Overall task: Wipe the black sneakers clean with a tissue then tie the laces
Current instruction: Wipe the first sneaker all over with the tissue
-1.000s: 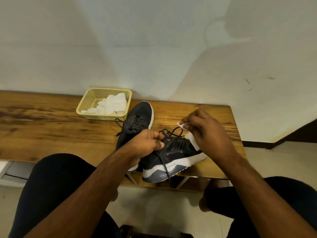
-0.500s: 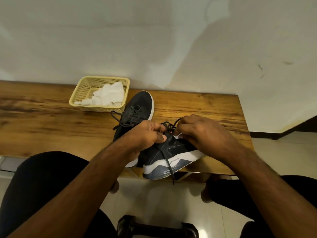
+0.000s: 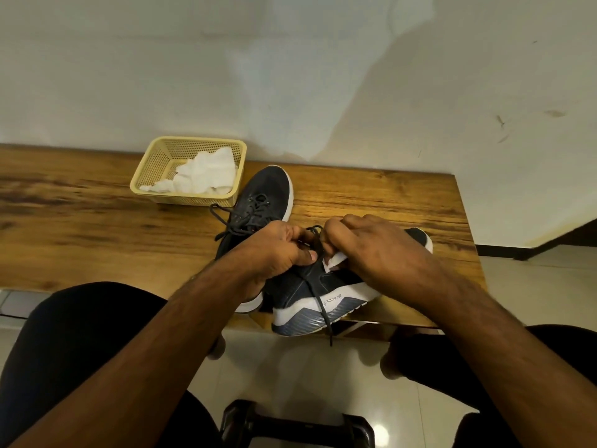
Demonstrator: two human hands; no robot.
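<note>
Hands on near sneaker [image 3: 323,286] at the bench [image 3: 97,227] front edge: left hand [image 3: 277,250] pinches its lace [image 3: 318,244], right hand [image 3: 378,250] curled on lace and tissue scrap [image 3: 334,260]. Second sneaker [image 3: 265,195] behind, beside tissue basket [image 3: 190,171].

Glossy wood bench [image 3: 97,227]; perforated plastic basket [image 3: 155,166]; matt mesh sneakers [image 3: 268,192]

Wooden bench [image 3: 97,227] (sneakers [image 3: 268,195], basket [image 3: 151,176])
</note>
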